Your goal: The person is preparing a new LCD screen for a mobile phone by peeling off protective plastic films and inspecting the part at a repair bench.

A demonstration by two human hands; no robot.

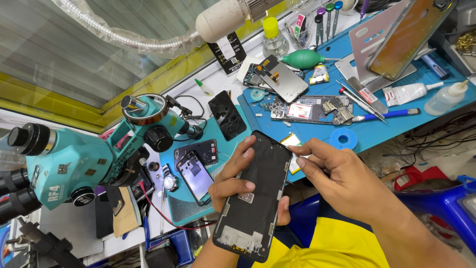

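Observation:
My left hand (233, 181) grips a black phone screen panel (255, 193), held back side up over my lap, fingers wrapped around its left edge and thumb under its right edge. My right hand (337, 173) pinches at the panel's upper right edge, near a thin strip (290, 145) at that corner. Just beyond the hands, an opened phone body (310, 110) with exposed boards lies on the blue work mat (377, 131). A second display panel (281, 78) leans behind it.
A teal microscope (74, 159) stands at the left above a round teal mat (196, 198) with two phones. On the blue mat are a blue tape roll (343, 139), tweezers (359, 101), glue bottles (446, 97), a green air blower (303, 58) and a phone stand (391, 39).

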